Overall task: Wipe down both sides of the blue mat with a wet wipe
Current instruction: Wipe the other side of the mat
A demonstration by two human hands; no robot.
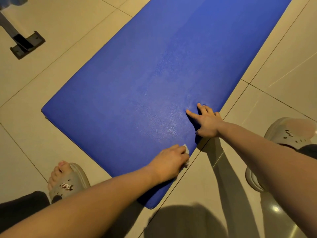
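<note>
The blue mat (154, 74) lies flat on the tiled floor and runs from the near middle to the top right. My left hand (169, 163) rests on the mat's near edge, closed around a white wet wipe (187, 149) that peeks out past the fingers. My right hand (206, 121) presses on the mat near its right-hand long edge, fingers spread, holding nothing. A paler, streaky patch shows on the mat's surface above my hands.
My two feet in grey clogs stand beside the mat, the left foot (66, 181) and the right foot (283, 140). A dark metal furniture foot (27, 44) stands at the top left. Beige floor tiles (60, 23) surround the mat.
</note>
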